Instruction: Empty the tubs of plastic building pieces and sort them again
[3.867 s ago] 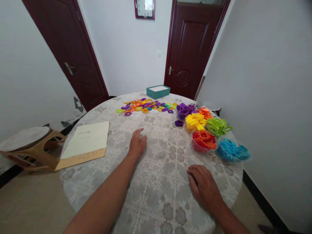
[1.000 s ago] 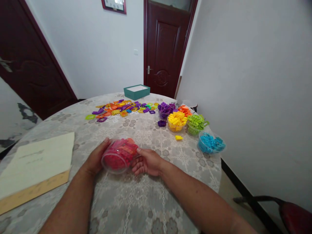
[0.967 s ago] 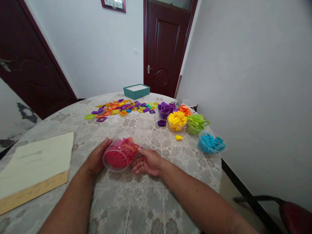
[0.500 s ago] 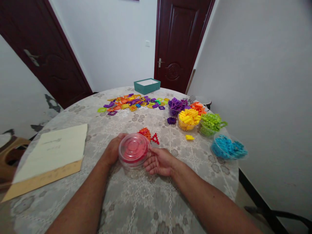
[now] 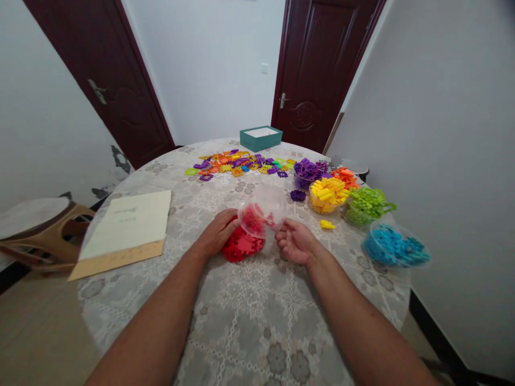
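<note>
A clear round plastic tub (image 5: 270, 195) is tilted just above the table, with red pieces showing through its wall. My left hand (image 5: 219, 231) curls at its left edge, next to a heap of red toothed toy pieces (image 5: 242, 246). The fingers of that hand are partly hidden. At the tub's right edge, my right hand (image 5: 295, 241) is closed, fingertips pinching the rim. The red heap lies on the patterned tablecloth between my forearms, nearer to me than the tub.
Clear tubs of yellow (image 5: 328, 195), purple (image 5: 308, 170), orange (image 5: 344, 177), green (image 5: 368, 205) and blue pieces (image 5: 394, 246) stand at right. Mixed loose pieces (image 5: 237, 163) and a teal box (image 5: 260, 141) lie at the back. Papers (image 5: 129, 225) lie left.
The clear tub has been lifted off the red pieces and tilted away from me. The red heap now shows uncovered in front. The camera view has shifted left.
</note>
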### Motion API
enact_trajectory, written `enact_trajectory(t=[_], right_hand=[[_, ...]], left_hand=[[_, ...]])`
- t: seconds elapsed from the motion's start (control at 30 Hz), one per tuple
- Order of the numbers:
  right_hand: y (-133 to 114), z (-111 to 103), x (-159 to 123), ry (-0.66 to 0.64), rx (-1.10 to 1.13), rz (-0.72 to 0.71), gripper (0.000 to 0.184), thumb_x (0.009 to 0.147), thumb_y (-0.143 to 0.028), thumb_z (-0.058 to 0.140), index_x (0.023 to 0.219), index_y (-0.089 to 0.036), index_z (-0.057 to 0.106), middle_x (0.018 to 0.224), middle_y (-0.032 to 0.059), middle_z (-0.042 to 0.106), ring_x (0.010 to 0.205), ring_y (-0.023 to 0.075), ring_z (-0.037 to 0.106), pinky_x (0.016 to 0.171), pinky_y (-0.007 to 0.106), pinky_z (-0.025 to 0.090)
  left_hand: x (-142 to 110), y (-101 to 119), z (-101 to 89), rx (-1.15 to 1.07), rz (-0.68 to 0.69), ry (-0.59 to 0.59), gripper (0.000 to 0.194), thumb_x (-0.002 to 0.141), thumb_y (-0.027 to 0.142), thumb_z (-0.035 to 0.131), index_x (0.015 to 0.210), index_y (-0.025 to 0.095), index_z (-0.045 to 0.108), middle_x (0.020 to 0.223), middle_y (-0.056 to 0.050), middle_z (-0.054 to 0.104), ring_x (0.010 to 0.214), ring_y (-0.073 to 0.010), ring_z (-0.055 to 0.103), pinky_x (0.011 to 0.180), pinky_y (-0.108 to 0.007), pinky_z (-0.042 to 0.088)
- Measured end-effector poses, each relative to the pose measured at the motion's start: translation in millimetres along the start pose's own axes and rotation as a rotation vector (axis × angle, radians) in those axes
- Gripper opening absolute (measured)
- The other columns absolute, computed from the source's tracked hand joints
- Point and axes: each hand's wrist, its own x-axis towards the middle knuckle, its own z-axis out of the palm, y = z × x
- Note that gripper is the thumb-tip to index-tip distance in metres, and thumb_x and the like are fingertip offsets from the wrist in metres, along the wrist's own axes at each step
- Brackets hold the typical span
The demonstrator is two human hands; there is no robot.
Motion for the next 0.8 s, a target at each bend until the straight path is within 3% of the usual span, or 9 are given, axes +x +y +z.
enact_trajectory(t=[0.1, 0.3, 0.57, 0.8], right_hand=[[-7, -8, 0, -0.006, 0.083, -0.094, 0.045, 0.110, -0.037, 0.033, 0.091, -0.015, 0.067, 0.055, 0.0006, 0.064, 0.038, 0.0107, 0.055, 0.037, 0.016, 0.040], [-9, -12, 0, 0.075, 0.165, -0.353, 0.042, 0.109, -0.038, 0.037, 0.090, -0.017, 0.068, 0.060, 0.0052, 0.070, 0.046, 0.0137, 0.062, 0.041, 0.019, 0.046], [0, -10, 6, 0.071, 0.087, -0.580, 0.032, 0.100, -0.050, 0.058, 0.094, -0.020, 0.068, 0.071, 0.0051, 0.075, 0.054, 0.0163, 0.068, 0.047, 0.023, 0.053], [11, -7, 15, 0.031, -0.059, -0.695, 0.035, 0.093, -0.054, 0.066, 0.098, -0.020, 0.067, 0.079, 0.0057, 0.077, 0.059, 0.0156, 0.069, 0.049, 0.023, 0.056]], left_hand=[[-1, -4, 2.1, 0.096, 0.100, -0.042, 0.055, 0.101, 0.056, 0.050, 0.141, 0.021, 0.064, 0.148, -0.014, 0.063, 0.139, -0.0305, 0.055, 0.123, -0.051, 0.037], [-4, 4, 17.0, 0.207, 0.077, -0.007, 0.056, 0.100, 0.057, 0.055, 0.140, 0.020, 0.064, 0.146, -0.015, 0.063, 0.137, -0.0316, 0.057, 0.121, -0.052, 0.040], [-6, 25, 26.3, 0.188, 0.142, -0.077, 0.050, 0.099, 0.048, 0.059, 0.142, 0.022, 0.064, 0.149, -0.012, 0.063, 0.143, -0.0312, 0.052, 0.124, -0.051, 0.035], [-4, 30, 37.8, 0.162, 0.191, -0.158, 0.051, 0.101, 0.052, 0.056, 0.144, 0.026, 0.063, 0.147, -0.011, 0.065, 0.141, -0.0313, 0.053, 0.124, -0.053, 0.033]])
